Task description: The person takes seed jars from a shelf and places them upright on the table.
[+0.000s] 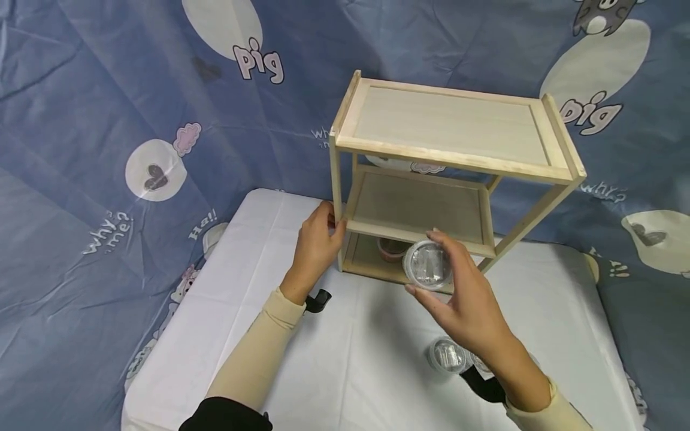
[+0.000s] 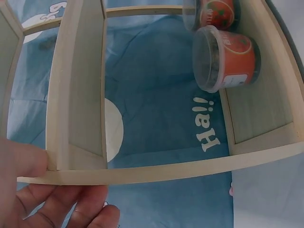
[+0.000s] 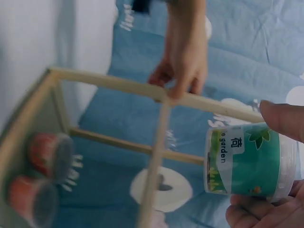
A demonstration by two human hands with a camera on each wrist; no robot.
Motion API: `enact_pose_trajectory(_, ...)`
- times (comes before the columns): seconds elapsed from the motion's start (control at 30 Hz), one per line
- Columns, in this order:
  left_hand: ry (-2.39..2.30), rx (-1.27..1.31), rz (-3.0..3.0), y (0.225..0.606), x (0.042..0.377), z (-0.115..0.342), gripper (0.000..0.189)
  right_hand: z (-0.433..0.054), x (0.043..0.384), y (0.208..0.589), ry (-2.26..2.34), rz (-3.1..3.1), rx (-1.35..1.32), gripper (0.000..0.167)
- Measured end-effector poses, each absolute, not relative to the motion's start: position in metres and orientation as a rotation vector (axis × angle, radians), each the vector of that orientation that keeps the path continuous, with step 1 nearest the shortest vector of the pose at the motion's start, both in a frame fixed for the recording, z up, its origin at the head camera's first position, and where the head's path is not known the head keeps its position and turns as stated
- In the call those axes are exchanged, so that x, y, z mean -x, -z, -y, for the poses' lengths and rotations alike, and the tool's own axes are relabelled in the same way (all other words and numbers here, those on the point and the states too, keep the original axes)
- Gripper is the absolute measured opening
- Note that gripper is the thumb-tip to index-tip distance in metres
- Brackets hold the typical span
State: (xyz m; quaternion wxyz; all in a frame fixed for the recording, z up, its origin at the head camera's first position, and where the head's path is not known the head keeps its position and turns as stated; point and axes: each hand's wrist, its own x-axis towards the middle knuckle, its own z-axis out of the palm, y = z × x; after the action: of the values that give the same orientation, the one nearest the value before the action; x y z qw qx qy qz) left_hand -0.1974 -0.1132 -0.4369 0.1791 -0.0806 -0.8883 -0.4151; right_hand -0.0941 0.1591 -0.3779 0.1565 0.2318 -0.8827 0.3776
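My right hand (image 1: 474, 305) holds a clear plastic tub (image 1: 427, 265) between thumb and fingers, in front of a wooden three-tier shelf rack (image 1: 453, 126). In the right wrist view the tub shows a green label (image 3: 259, 159) with a leaf picture. At the rack's left front post, level with the middle shelf, my left hand (image 1: 318, 242) grips the frame, thumb on one side and fingers on the other. Two tubs with red labels, a nearer one (image 2: 237, 59) and a farther one (image 2: 221, 14), stand on the bottom shelf; the head view mostly hides them.
On the white-covered table (image 1: 302, 371), a clear-lidded tub (image 1: 448, 355) stands beside another tub (image 1: 480, 361), partly hidden by my right wrist and its black strap. A blue printed cloth (image 1: 135, 78) hangs behind the rack and along the sides.
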Motion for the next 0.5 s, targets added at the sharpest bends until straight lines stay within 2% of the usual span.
enact_pose_trajectory(0.23, 1.164, 0.226, 2.513, 0.436, 0.198, 0.113, 0.014, -0.165, 0.057, 0.413, -1.035, 2.582, -0.674, 0.099)
enact_pose_trajectory(0.5, 1.163, 0.21, 2.523, 0.437, 0.196, 0.112, 0.013, -0.169, 0.04, 0.468, -1.005, 2.653, -0.636, 0.096)
